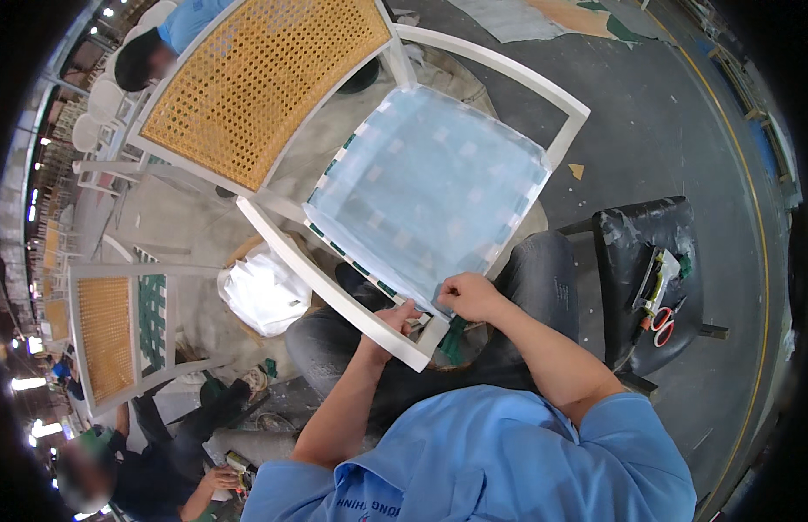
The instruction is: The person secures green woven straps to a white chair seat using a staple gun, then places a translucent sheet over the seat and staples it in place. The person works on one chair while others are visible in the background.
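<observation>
A white chair frame (494,54) with a woven cane back (263,83) lies tilted across my lap. Thin light blue cloth (426,187) covers its seat, and pale squares of green-and-white webbing (356,261) show through and along the edge. My right hand (470,297) is closed, fingers pinched on the cloth at the near corner of the seat. Beside it, my left hand (393,327) reaches under the white armrest to the same corner. Its thumb and fingers are bent together; what lies between them is hidden. Green strap ends (454,341) hang below that corner.
At right, a black padded stool (652,287) carries a staple gun (654,283) and red-handled scissors (662,327). A white plastic bag (265,291) sits left of my knee. Another cane chair (108,335) stands at left, near a seated co-worker (147,474); a second person (191,24) is at the far left.
</observation>
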`<action>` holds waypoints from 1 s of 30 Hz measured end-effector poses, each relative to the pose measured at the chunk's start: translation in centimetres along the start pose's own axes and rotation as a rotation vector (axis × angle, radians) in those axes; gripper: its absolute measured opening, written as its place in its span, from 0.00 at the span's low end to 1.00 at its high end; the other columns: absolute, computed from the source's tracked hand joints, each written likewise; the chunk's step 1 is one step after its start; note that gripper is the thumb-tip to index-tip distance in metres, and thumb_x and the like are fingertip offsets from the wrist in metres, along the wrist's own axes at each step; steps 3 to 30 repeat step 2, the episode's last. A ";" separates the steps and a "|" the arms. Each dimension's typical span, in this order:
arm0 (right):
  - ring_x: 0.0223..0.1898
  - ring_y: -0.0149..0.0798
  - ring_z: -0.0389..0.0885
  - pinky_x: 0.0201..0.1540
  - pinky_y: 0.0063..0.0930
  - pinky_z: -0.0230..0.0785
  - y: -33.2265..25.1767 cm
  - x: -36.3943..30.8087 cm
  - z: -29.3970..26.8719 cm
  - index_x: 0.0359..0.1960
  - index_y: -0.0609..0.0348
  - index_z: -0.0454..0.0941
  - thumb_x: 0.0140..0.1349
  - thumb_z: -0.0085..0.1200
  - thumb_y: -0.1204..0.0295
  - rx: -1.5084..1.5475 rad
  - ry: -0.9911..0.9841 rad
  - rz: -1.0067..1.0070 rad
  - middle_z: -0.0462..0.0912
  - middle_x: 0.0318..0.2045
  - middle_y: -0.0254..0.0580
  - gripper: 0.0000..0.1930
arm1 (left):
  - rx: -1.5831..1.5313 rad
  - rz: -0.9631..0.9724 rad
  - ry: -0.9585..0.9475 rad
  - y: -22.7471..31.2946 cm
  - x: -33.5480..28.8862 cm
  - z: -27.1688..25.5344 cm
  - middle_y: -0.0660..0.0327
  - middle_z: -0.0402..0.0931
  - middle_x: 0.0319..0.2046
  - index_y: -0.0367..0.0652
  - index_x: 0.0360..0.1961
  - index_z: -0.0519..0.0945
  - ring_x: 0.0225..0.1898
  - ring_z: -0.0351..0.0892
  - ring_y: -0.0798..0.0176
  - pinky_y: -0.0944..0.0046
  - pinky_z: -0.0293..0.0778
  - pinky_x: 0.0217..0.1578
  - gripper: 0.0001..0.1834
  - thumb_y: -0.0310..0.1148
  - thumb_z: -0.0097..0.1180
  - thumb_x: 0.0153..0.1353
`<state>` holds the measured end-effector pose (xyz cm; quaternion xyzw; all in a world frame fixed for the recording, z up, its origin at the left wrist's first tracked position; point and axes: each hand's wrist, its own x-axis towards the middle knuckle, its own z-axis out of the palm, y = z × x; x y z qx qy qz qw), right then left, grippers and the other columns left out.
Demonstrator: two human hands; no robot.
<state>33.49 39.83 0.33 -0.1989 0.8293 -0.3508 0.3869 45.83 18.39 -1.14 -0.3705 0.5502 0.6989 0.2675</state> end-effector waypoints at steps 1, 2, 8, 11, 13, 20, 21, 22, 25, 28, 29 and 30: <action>0.44 0.48 0.90 0.50 0.45 0.80 -0.4 -0.1 0.1 0.45 0.57 0.89 0.63 0.66 0.59 -0.032 -0.016 -0.012 0.91 0.41 0.53 0.16 | 0.022 0.010 0.009 0.1 -0.1 0.6 0.69 0.74 0.19 0.37 0.48 0.89 0.19 0.70 0.71 0.68 0.67 0.24 0.26 0.54 0.63 0.72; 0.46 0.48 0.90 0.51 0.46 0.80 -0.7 -0.3 0.2 0.46 0.57 0.89 0.62 0.66 0.58 -0.065 -0.030 -0.023 0.91 0.42 0.54 0.18 | 0.045 0.020 0.017 0.3 -0.3 1.1 0.68 0.74 0.19 0.36 0.49 0.89 0.19 0.69 0.71 0.67 0.67 0.24 0.27 0.55 0.62 0.72; 0.46 0.48 0.90 0.51 0.46 0.80 -0.7 -0.3 0.2 0.46 0.57 0.89 0.62 0.66 0.58 -0.065 -0.030 -0.023 0.91 0.42 0.54 0.18 | 0.045 0.020 0.017 0.3 -0.3 1.1 0.68 0.74 0.19 0.36 0.49 0.89 0.19 0.69 0.71 0.67 0.67 0.24 0.27 0.55 0.62 0.72; 0.46 0.48 0.90 0.51 0.46 0.80 -0.7 -0.3 0.2 0.46 0.57 0.89 0.62 0.66 0.58 -0.065 -0.030 -0.023 0.91 0.42 0.54 0.18 | 0.045 0.020 0.017 0.3 -0.3 1.1 0.68 0.74 0.19 0.36 0.49 0.89 0.19 0.69 0.71 0.67 0.67 0.24 0.27 0.55 0.62 0.72; 0.46 0.48 0.90 0.51 0.46 0.80 -0.7 -0.3 0.2 0.46 0.57 0.89 0.62 0.66 0.58 -0.065 -0.030 -0.023 0.91 0.42 0.54 0.18 | 0.045 0.020 0.017 0.3 -0.3 1.1 0.68 0.74 0.19 0.36 0.49 0.89 0.19 0.69 0.71 0.67 0.67 0.24 0.27 0.55 0.62 0.72; 0.46 0.48 0.90 0.51 0.46 0.80 -0.7 -0.3 0.2 0.46 0.57 0.89 0.62 0.66 0.58 -0.065 -0.030 -0.023 0.91 0.42 0.54 0.18 | 0.045 0.020 0.017 0.3 -0.3 1.1 0.68 0.74 0.19 0.36 0.49 0.89 0.19 0.69 0.71 0.67 0.67 0.24 0.27 0.55 0.62 0.72; 0.46 0.48 0.90 0.51 0.46 0.80 -0.7 -0.3 0.2 0.46 0.57 0.89 0.62 0.66 0.58 -0.065 -0.030 -0.023 0.91 0.42 0.54 0.18 | 0.045 0.020 0.017 0.3 -0.3 1.1 0.68 0.74 0.19 0.36 0.49 0.89 0.19 0.69 0.71 0.67 0.67 0.24 0.27 0.55 0.62 0.72; 0.46 0.48 0.90 0.51 0.46 0.80 -0.7 -0.3 0.2 0.46 0.57 0.89 0.62 0.66 0.58 -0.065 -0.030 -0.023 0.91 0.42 0.54 0.18 | 0.045 0.020 0.017 0.3 -0.3 1.1 0.68 0.74 0.19 0.36 0.49 0.89 0.19 0.69 0.71 0.67 0.67 0.24 0.27 0.55 0.62 0.72; 0.46 0.48 0.90 0.51 0.46 0.80 -0.7 -0.3 0.2 0.46 0.57 0.89 0.62 0.66 0.58 -0.065 -0.030 -0.023 0.91 0.42 0.54 0.18 | 0.045 0.020 0.017 0.3 -0.3 1.1 0.68 0.74 0.19 0.36 0.49 0.89 0.19 0.69 0.71 0.67 0.67 0.24 0.27 0.55 0.62 0.72; 0.46 0.48 0.90 0.51 0.46 0.80 -0.7 -0.3 0.2 0.46 0.57 0.89 0.62 0.66 0.58 -0.065 -0.030 -0.023 0.91 0.42 0.54 0.18 | 0.045 0.020 0.017 0.3 -0.3 1.1 0.68 0.74 0.19 0.36 0.49 0.89 0.19 0.69 0.71 0.67 0.67 0.24 0.27 0.55 0.62 0.72; 0.46 0.48 0.90 0.51 0.46 0.80 -0.7 -0.3 0.2 0.46 0.57 0.89 0.62 0.66 0.58 -0.065 -0.030 -0.023 0.91 0.42 0.54 0.18 | 0.045 0.020 0.017 0.3 -0.3 1.1 0.68 0.74 0.19 0.36 0.49 0.89 0.19 0.69 0.71 0.67 0.67 0.24 0.27 0.55 0.62 0.72; 0.46 0.48 0.90 0.51 0.46 0.80 -0.7 -0.3 0.2 0.46 0.57 0.89 0.62 0.66 0.58 -0.065 -0.030 -0.023 0.91 0.42 0.54 0.18 | 0.045 0.020 0.017 0.3 -0.3 1.1 0.68 0.74 0.19 0.36 0.49 0.89 0.19 0.69 0.71 0.67 0.67 0.24 0.27 0.55 0.62 0.72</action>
